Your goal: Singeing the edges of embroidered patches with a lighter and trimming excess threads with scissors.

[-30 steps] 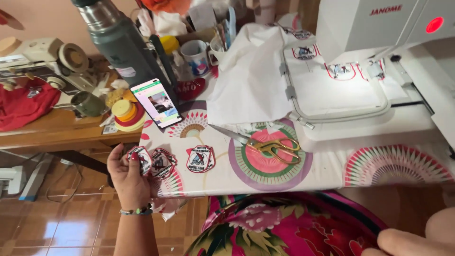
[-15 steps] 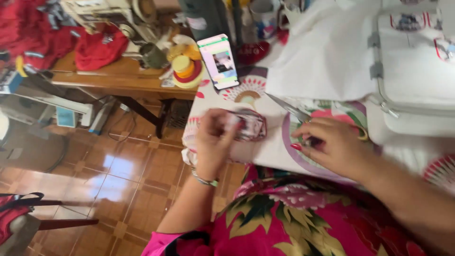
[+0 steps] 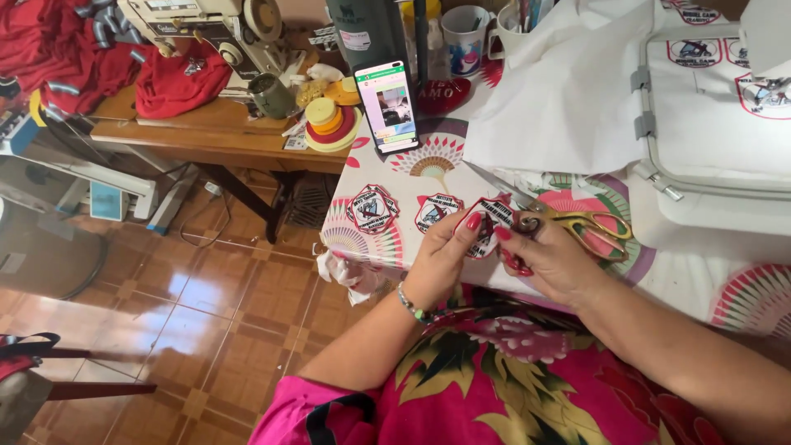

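My left hand (image 3: pixel 449 257) pinches an embroidered patch (image 3: pixel 492 221) with a red border and holds it just above the table's near edge. My right hand (image 3: pixel 554 262) meets it from the right, fingers closed on a small red-handled tool (image 3: pixel 517 264) that looks like thread snips, its tip at the patch. Two more patches (image 3: pixel 372 208) (image 3: pixel 435 211) lie flat on the patterned tablecloth (image 3: pixel 428 156), left of my hands. Gold-handled scissors (image 3: pixel 590 224) rest on the cloth just beyond my right hand.
A phone (image 3: pixel 387 107) leans upright against a dark green flask (image 3: pixel 367 33). White fabric (image 3: pixel 568 99) and an embroidery hoop (image 3: pixel 709 107) fill the right. A wooden desk (image 3: pixel 214 136) at left carries a sewing machine (image 3: pixel 222 25), stacked spools (image 3: pixel 329 125) and red clothes (image 3: pixel 177 78). Tiled floor lies below.
My left hand brought a patch from the table's left corner to the middle. My right hand came in, reached beside the scissors, and now works at the patch with the red-handled tool.
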